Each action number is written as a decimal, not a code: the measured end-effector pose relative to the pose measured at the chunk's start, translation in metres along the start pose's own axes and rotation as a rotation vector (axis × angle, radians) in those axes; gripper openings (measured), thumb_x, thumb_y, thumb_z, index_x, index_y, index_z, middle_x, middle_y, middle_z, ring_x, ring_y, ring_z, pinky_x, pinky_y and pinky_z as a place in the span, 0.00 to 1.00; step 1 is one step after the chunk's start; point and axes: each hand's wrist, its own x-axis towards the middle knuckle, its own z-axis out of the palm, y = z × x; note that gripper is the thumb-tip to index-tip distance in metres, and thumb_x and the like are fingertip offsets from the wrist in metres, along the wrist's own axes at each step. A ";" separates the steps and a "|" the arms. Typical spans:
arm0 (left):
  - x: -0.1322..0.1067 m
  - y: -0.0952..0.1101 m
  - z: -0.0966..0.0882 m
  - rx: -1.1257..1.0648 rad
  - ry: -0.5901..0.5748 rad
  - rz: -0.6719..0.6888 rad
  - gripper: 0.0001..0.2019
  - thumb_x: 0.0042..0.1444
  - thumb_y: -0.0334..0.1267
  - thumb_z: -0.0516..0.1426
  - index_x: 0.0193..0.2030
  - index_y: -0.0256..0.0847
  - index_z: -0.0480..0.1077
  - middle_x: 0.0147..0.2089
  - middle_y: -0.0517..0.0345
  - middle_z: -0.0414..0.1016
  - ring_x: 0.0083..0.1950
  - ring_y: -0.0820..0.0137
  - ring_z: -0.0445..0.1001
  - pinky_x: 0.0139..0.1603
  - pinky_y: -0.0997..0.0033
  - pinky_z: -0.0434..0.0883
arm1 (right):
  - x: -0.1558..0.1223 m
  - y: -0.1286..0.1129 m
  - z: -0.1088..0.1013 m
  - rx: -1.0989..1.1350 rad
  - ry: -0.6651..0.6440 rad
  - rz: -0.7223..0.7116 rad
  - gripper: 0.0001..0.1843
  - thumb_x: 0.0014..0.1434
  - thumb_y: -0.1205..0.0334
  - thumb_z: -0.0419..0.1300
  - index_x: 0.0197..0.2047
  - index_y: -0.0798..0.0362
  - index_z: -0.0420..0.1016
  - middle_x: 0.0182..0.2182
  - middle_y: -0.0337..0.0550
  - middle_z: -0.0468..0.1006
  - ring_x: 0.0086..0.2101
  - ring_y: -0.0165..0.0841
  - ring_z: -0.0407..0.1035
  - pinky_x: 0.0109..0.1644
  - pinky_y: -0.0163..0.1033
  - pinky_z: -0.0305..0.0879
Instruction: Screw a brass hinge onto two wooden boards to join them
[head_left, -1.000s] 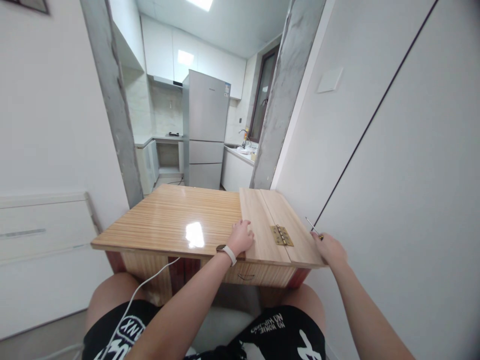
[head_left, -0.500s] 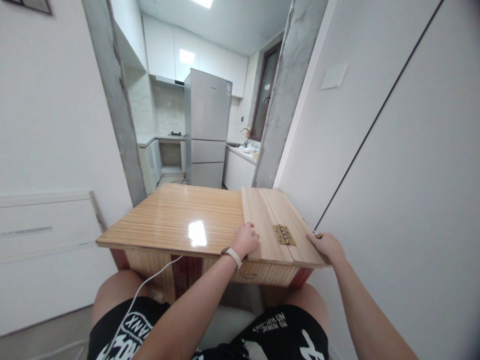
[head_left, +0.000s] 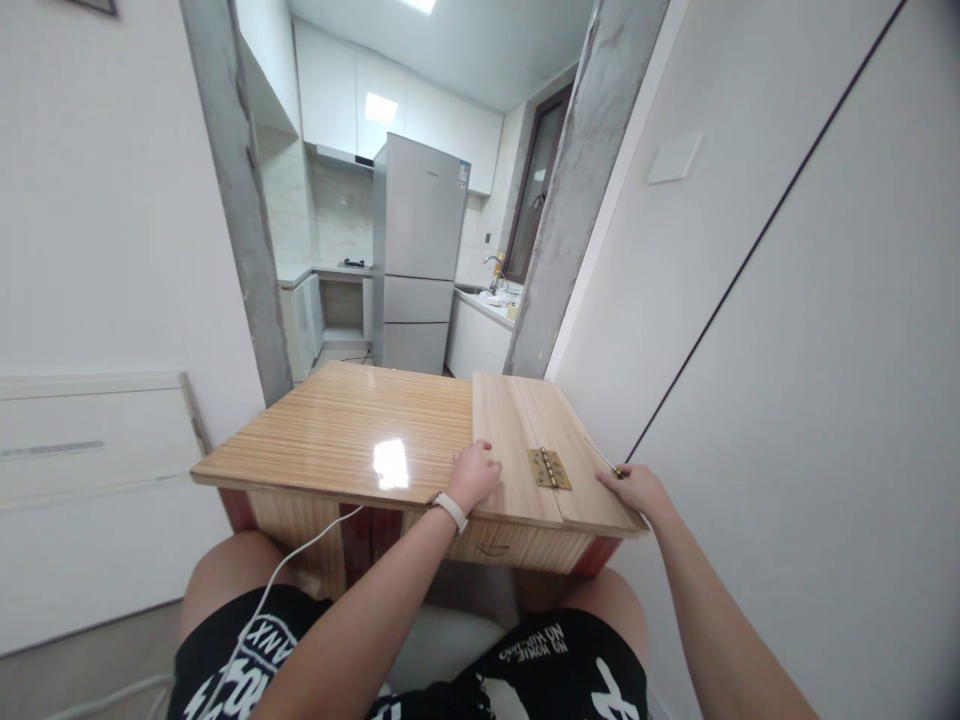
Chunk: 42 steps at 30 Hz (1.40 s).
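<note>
Two pale wooden boards lie side by side on the table's right part, the left board (head_left: 499, 425) and the right board (head_left: 574, 430). A brass hinge (head_left: 550, 468) spans the seam between them near the front. My left hand (head_left: 475, 475), fingers bent, grips the left board at its left edge. In my right hand (head_left: 641, 490) is a screwdriver (head_left: 602, 457) with a black-and-yellow handle, its shaft slanting up and left. That same hand rests against the right board's outer edge. Whether screws sit in all the hinge holes is too small to tell.
The glossy wood-grain table (head_left: 322, 440) stands over my knees, with a drawer front (head_left: 465, 540) below its top. A white cable (head_left: 300, 555) runs from its front edge across my lap. A white wall (head_left: 750, 400) rises close on the right. Behind stands a grey fridge (head_left: 420, 220).
Both boards and the hinge have slid a little left on the table, with both hands moving along. More of the screwdriver's shaft shows now. The view has shifted slightly.
</note>
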 end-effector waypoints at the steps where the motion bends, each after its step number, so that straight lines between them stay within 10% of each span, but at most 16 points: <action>1: 0.000 -0.003 -0.004 0.000 0.006 -0.001 0.21 0.60 0.40 0.57 0.58 0.35 0.72 0.56 0.38 0.79 0.63 0.54 0.73 0.67 0.58 0.61 | -0.001 -0.006 0.001 0.009 0.002 -0.006 0.24 0.61 0.41 0.62 0.43 0.53 0.85 0.39 0.53 0.85 0.40 0.43 0.78 0.39 0.39 0.64; 23: 0.005 -0.110 -0.094 0.056 0.177 -0.163 0.19 0.61 0.43 0.58 0.57 0.39 0.71 0.57 0.44 0.79 0.59 0.58 0.76 0.61 0.62 0.67 | -0.036 -0.147 0.039 0.134 0.073 -0.168 0.24 0.60 0.37 0.62 0.36 0.51 0.84 0.34 0.49 0.85 0.38 0.41 0.78 0.37 0.37 0.61; 34: -0.002 -0.125 -0.124 0.207 0.144 -0.169 0.20 0.63 0.43 0.58 0.58 0.36 0.71 0.59 0.42 0.78 0.61 0.57 0.74 0.61 0.64 0.65 | -0.049 -0.182 0.051 0.208 0.077 -0.189 0.25 0.60 0.36 0.61 0.35 0.51 0.80 0.35 0.51 0.83 0.39 0.41 0.76 0.38 0.38 0.60; 42: 0.000 -0.121 -0.111 0.325 0.210 0.030 0.16 0.63 0.39 0.56 0.55 0.36 0.73 0.57 0.43 0.77 0.62 0.55 0.72 0.68 0.57 0.59 | -0.046 -0.187 0.039 0.425 0.210 -0.273 0.15 0.56 0.63 0.58 0.47 0.55 0.72 0.44 0.49 0.79 0.44 0.37 0.72 0.46 0.36 0.65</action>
